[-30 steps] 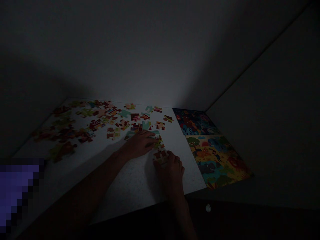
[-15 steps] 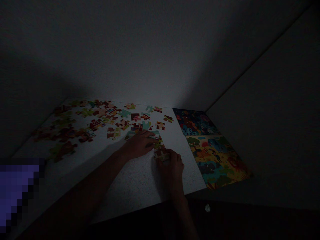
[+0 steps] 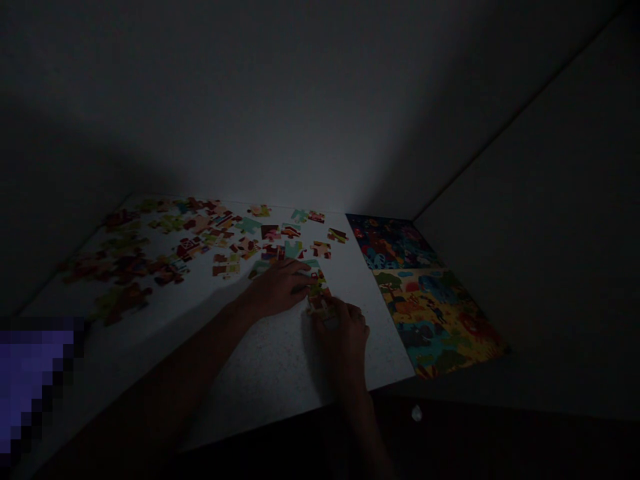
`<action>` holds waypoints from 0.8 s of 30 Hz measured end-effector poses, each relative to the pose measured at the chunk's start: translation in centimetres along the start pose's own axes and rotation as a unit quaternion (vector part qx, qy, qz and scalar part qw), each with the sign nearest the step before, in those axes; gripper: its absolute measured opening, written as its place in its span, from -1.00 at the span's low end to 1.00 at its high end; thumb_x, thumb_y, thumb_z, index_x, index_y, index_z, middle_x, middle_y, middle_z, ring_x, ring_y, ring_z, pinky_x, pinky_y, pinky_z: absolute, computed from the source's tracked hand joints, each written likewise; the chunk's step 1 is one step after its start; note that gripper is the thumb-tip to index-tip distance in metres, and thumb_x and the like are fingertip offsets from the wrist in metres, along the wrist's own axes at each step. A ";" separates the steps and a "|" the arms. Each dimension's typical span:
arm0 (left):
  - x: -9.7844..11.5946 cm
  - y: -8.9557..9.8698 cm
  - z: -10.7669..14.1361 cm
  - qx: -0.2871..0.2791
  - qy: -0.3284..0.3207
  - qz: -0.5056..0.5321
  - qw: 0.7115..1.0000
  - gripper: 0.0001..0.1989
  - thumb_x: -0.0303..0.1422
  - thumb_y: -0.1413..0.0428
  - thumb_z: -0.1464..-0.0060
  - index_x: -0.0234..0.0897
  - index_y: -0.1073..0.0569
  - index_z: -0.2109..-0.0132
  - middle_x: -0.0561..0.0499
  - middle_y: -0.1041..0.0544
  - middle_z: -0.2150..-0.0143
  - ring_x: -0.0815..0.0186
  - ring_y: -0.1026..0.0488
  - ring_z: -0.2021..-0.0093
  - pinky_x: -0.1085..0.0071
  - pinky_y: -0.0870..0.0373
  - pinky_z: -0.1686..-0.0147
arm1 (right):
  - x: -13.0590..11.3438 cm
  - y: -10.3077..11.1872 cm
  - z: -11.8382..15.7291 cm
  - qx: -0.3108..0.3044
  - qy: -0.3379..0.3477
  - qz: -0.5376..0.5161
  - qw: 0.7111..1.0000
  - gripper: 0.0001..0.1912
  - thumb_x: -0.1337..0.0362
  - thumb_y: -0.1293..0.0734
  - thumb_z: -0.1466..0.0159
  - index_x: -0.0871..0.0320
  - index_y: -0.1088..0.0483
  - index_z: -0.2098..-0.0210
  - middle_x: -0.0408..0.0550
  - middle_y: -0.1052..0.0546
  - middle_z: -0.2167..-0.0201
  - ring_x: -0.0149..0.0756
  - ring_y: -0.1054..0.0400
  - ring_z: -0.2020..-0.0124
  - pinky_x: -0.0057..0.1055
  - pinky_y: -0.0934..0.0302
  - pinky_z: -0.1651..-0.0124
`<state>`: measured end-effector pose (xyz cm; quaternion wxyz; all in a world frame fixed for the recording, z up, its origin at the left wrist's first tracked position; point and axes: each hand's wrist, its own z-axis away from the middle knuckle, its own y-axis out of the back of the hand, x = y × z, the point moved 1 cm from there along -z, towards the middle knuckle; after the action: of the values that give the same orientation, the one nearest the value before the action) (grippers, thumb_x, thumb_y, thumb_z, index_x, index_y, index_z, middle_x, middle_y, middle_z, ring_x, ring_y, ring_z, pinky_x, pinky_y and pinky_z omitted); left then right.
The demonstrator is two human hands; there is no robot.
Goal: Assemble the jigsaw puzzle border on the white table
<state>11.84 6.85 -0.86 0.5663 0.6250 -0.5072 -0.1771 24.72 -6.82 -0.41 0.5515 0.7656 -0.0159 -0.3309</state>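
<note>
Fingers (image 3: pixel 299 287) on jigsaw pieces (image 3: pixel 320 303), seen from our head camera

Our left hand (image 3: pixel 275 288) lies palm down on a white speckled table (image 3: pixel 260 373), its fingers straight and open, their tips resting on a column of joined pieces (image 3: pixel 315 283). Our right hand (image 3: pixel 344 340) sits just below, its fingers curled over the lower end of that column and touching it; in this dim light, we cannot tell whether they grip it. Loose pieces (image 3: pixel 130 260) lie scattered across the table beyond both hands, thickest toward the far left. Along the table's right edge lies a printed picture (image 3: pixel 425 297), dark blue in its far half, yellow with trees and animals in its near half. Any print on it or on the pieces is too dark to read. A small white scrap (image 3: pixel 417 414) lies on the dark surface below.
</note>
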 end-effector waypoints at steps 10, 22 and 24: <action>0.1 0.2 0.0 0.005 -0.001 0.008 1.000 -0.74 -0.34 -0.06 -0.25 -0.09 -0.56 -0.01 -0.05 -0.49 -0.10 0.18 -0.37 -0.15 0.12 -0.24 -0.20 | 0.2 0.0 0.1 0.000 0.002 -0.007 1.000 -0.62 0.21 -0.40 -0.16 0.14 -0.47 0.03 0.15 -0.50 0.08 0.00 -0.37 0.04 -0.16 -0.16 0.04; -0.1 0.1 0.0 0.004 -0.007 0.009 1.000 -0.75 -0.33 -0.06 -0.26 -0.11 -0.55 -0.01 -0.05 -0.49 -0.08 0.19 -0.37 -0.13 0.11 -0.24 -0.18 | 1.6 0.6 -0.5 0.027 0.039 -0.018 0.999 -0.60 0.22 -0.37 -0.17 0.17 -0.46 0.01 0.14 -0.52 0.11 -0.03 -0.36 0.04 -0.15 -0.19 0.02; 0.0 0.1 0.1 0.006 -0.002 0.011 1.000 -0.75 -0.33 -0.06 -0.25 -0.11 -0.55 -0.02 -0.05 -0.49 -0.09 0.18 -0.37 -0.14 0.10 -0.23 -0.20 | 2.6 1.0 -1.3 0.031 0.040 -0.013 0.999 -0.61 0.21 -0.36 -0.17 0.18 -0.47 0.02 0.15 -0.52 0.11 -0.03 -0.36 0.05 -0.15 -0.20 0.01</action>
<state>11.73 6.83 -0.77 0.5632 0.6226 -0.5162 -0.1696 27.72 -7.16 -0.59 0.5232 0.7951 0.0062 -0.3066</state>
